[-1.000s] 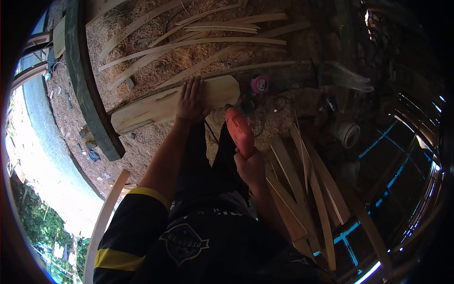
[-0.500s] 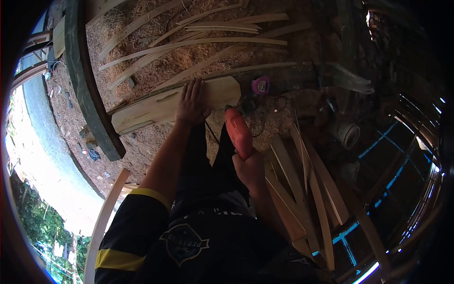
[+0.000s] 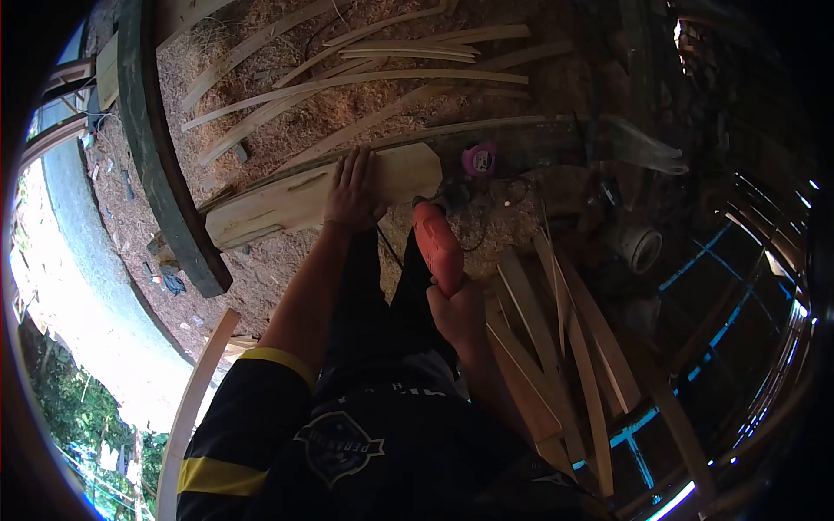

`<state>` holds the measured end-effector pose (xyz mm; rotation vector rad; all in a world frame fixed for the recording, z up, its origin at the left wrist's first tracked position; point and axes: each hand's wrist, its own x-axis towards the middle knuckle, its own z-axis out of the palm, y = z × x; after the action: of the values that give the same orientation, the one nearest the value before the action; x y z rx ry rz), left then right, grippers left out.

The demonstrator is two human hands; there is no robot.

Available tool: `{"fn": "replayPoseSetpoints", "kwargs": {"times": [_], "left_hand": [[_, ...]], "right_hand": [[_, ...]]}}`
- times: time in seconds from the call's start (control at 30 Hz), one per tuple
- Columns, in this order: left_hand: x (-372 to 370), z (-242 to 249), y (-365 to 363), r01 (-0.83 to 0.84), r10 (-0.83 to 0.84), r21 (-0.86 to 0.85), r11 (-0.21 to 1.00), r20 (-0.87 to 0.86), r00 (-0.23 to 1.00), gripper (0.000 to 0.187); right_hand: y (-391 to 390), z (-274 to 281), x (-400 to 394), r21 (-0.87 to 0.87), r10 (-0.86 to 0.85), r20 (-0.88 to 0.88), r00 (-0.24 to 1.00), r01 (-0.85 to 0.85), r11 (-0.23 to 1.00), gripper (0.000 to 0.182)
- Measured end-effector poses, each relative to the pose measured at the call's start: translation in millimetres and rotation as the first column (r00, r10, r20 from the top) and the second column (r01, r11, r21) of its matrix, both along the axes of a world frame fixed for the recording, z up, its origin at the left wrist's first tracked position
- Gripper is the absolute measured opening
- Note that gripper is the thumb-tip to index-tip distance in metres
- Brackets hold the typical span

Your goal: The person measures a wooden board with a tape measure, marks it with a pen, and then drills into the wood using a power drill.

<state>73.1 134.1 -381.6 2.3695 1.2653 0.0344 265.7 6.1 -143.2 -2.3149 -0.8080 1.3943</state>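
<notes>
My left hand (image 3: 351,193) lies flat with its fingers stretched out on a pale wooden board (image 3: 282,201). The board rests on a darker timber (image 3: 530,139). My right hand (image 3: 458,314) is wrapped round the handle of a red power tool (image 3: 439,246). The tool's front end is at the near edge of the board, close to its right end; whether it touches the wood I cannot tell. A pink round object (image 3: 479,159) sits on the dark timber just beyond the board's right end.
Thin wooden strips (image 3: 365,78) lie on shavings-covered ground at the top. A thick dark beam (image 3: 161,156) crosses the board's left end. More planks (image 3: 573,347) lean at the lower right, near a whitish bucket (image 3: 641,248).
Almost nothing differs. The red tool's front end has shifted very slightly downward, and my left hand stays on the board.
</notes>
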Motion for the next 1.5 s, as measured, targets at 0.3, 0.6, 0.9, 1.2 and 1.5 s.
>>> {"fn": "replayPoseSetpoints", "kwargs": {"times": [0.3,0.6,0.9,1.2,1.5], "left_hand": [[0,1,1,0.003,-0.003,-0.001,1.0,0.006,1.0,0.105],[0,1,2,0.005,-0.005,0.012,1.0,0.022,1.0,0.107],[-1,1,1,-0.001,0.001,0.009,1.0,0.042,0.999,0.107],[0,-1,1,-0.012,0.012,0.012,1.0,0.047,0.999,0.105],[-1,-4,0,-0.013,0.012,0.018,1.0,0.059,0.998,0.104]], "right_hand": [[-1,-3,-1,-0.033,0.009,0.03,0.999,-0.008,0.999,0.029],[2,0,0,-0.033,-0.001,-0.005,1.0,0.001,0.999,0.028],[8,2,-5,-0.069,0.001,0.006,1.0,0.0,0.998,0.031],[11,6,0,-0.093,-0.002,-0.011,1.0,0.001,0.996,0.031],[8,3,1,-0.059,0.029,0.009,1.0,-0.028,0.998,0.03]]}}
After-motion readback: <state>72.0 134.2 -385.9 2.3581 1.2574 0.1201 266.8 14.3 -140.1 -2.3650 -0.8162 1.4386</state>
